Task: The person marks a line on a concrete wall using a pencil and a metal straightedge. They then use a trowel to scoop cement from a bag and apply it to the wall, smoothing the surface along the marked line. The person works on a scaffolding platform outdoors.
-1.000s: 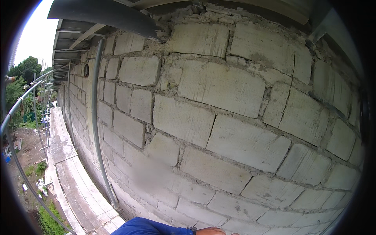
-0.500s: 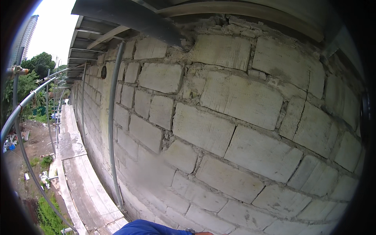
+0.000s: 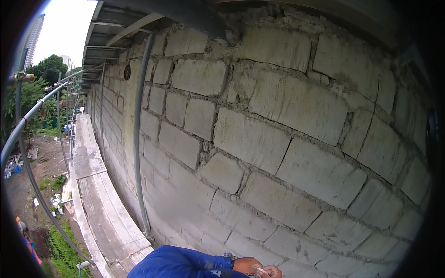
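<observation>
At the bottom edge, a blue sleeve runs to a wrist with a dark band and my left hand [image 3: 245,265], its fingers curled. Beside it, my right hand [image 3: 271,272] is closed, fingertips pinched. Between them they hold a thin pale strip-like piece [image 3: 260,269], too small to make out. Behind the hands rises a pale block wall [image 3: 315,176] with rough, cracked mortar joints. The lower parts of both hands are cut off by the frame.
A narrow plank walkway [image 3: 99,199] runs along the wall at left. Grey scaffold tubes [image 3: 28,120] line its outer side, above dirt and greenery below; an upright pipe [image 3: 140,139] stands against the wall. Dark beams [image 3: 199,18] hang overhead. An orange-and-blue item [image 3: 28,245] shows at lower left.
My hands have risen further into view, showing the thin piece between them. The camera's view has shifted, and the orange-and-blue item has appeared at lower left.
</observation>
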Motion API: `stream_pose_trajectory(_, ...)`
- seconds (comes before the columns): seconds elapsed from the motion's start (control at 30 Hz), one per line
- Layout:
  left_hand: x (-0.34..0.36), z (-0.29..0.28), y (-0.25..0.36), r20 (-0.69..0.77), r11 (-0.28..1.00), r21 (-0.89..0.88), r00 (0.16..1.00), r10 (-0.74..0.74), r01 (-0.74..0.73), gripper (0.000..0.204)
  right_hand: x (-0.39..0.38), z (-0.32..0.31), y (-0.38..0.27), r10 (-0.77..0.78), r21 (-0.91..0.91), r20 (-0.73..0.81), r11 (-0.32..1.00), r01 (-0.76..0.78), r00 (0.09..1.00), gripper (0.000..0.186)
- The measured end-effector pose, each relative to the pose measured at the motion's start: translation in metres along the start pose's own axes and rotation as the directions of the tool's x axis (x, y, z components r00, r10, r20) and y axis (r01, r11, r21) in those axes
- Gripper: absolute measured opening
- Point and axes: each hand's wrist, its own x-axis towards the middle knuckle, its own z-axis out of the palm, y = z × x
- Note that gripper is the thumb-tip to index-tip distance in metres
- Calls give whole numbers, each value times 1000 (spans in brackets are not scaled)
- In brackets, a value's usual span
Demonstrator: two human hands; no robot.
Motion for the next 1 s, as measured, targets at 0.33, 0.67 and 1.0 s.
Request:
stream_pose_trajectory(0.33, 4, -31, 35, -26, 998, -11, 997, -66, 66, 25, -12, -17, -16, 213, -114, 93, 973, -202, 973, 11)
stream_pose_trajectory(0.67, -39, 7, -8, -93, 959, 41, 957, -277, 281, 35, -12, -30, 90, 196, -79, 251, 980, -182, 948, 25)
stream_pose_trajectory(1.0, -117, 51, 10, -206, 845, -74, 821, -533, 530, 18, 8, 7, 107, 183, -122, 611, 983, -137, 770, 16)
